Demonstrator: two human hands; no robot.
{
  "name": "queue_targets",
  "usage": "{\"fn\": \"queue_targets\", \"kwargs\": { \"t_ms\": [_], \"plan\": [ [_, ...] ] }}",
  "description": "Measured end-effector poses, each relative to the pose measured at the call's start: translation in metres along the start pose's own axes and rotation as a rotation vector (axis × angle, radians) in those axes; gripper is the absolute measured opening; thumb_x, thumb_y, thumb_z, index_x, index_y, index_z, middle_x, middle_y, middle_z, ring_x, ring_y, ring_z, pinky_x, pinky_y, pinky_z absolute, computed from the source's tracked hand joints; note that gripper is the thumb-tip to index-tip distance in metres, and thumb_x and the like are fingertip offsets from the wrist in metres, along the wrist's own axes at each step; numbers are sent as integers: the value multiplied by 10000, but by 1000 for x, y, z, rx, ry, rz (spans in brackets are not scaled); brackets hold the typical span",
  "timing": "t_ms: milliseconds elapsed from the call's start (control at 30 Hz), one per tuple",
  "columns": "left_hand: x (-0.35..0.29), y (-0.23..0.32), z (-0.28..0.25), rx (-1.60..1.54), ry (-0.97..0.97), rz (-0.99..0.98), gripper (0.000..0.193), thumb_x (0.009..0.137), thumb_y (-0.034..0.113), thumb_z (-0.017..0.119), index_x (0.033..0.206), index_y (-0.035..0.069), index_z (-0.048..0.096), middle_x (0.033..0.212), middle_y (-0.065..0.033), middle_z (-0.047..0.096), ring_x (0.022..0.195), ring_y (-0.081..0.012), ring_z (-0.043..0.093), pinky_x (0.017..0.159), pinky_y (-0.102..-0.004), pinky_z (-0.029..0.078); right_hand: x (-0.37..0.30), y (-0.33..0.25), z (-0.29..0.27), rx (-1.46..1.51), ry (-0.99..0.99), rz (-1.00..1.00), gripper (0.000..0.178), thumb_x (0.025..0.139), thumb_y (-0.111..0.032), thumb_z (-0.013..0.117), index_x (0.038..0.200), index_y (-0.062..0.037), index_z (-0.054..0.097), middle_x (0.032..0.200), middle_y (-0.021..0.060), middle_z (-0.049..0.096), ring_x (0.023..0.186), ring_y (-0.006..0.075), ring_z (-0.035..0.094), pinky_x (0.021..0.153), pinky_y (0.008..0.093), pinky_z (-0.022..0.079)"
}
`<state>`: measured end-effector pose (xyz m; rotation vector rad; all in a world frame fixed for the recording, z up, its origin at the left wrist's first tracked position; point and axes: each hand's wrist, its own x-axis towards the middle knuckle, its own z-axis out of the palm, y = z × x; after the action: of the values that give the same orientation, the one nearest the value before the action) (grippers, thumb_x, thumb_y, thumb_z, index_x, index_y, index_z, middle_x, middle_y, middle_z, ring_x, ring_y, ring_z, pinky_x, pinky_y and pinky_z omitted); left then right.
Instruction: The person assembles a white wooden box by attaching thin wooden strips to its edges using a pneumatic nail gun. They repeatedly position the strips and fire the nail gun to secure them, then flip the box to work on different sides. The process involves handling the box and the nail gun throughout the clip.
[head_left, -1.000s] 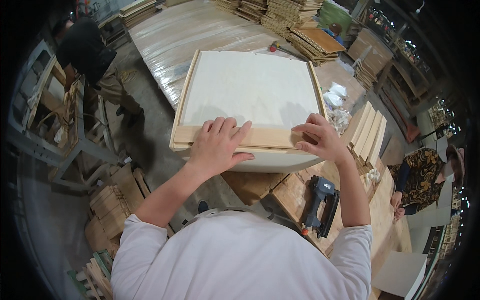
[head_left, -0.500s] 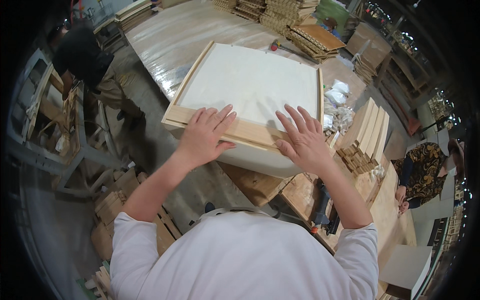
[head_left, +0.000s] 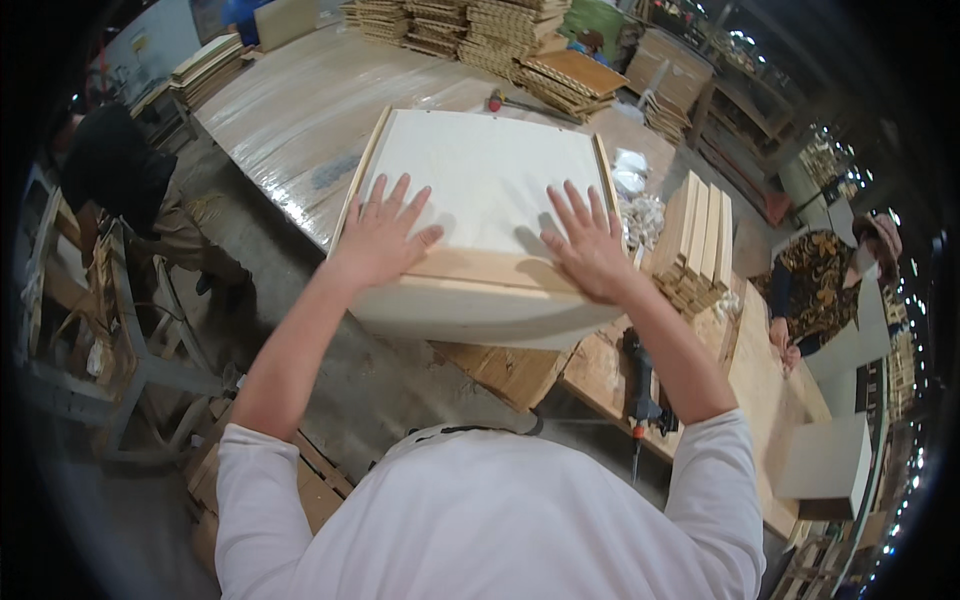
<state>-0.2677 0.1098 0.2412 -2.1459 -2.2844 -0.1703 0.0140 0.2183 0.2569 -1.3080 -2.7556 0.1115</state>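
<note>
A drawer-like wooden box (head_left: 480, 175) rests on the worktable in front of me, its pale panel facing up and a light wood strip running along the near edge. My left hand (head_left: 385, 235) lies on the panel's left near corner with fingers spread. Mirroring it, my right hand (head_left: 588, 245) presses flat on the right near corner, fingers also apart. Neither hand grips anything. The box's near side wall (head_left: 480, 315) faces me below the strip; its underside is hidden.
A power tool (head_left: 645, 390) lies at the near right bench edge, beyond it stacked wood strips (head_left: 692, 240) and plastic bags (head_left: 630, 172). A red-headed hammer (head_left: 497, 101) sits behind the box. One person (head_left: 125, 175) works at left, another (head_left: 815, 285) at right.
Both hands have slid forward from the near wood strip onto the pale panel, fingers spread wider. More of the box's near wall shows. The whole view has shifted.
</note>
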Motion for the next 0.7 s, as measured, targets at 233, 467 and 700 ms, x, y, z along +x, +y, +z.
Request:
{"fn": "queue_targets", "kwargs": {
  "t_ms": [233, 467, 700],
  "plan": [
    [-17, 38, 16, 101, 257, 200, 667, 924, 584, 346, 1468, 204, 276, 1532, -114, 209, 1415, -345, 154, 1126, -537, 117, -1, -15, 2, 15, 0, 142, 736, 904, -668, 271, 1497, -245, 160, 1566, 69, 88, 1441, 311, -16, 1128, 545, 38],
    [-35, 30, 22, -117, 500, 216, 343, 873, 351, 545, 1101, 107, 621, 1085, -72, 583, 1048, -275, 530, 922, -432, 391, -47, 36, 2, 393, 750, 180, 575, 897, -368, 574, 1378, -102, 405, 1393, 121, 401, 1325, 316, 311, 1092, 463, 242],
    [-11, 12, 23, -113, 648, 250, 159, 821, 237, 571, 899, 108, 621, 862, -29, 554, 839, -226, 540, 758, -361, 436, -51, -43, 6, 6, 490, -220, 609, 791, -439, 670, 1216, -24, 530, 1217, 114, 512, 1175, 301, 431, 1006, 418, 343]
  ]
}}
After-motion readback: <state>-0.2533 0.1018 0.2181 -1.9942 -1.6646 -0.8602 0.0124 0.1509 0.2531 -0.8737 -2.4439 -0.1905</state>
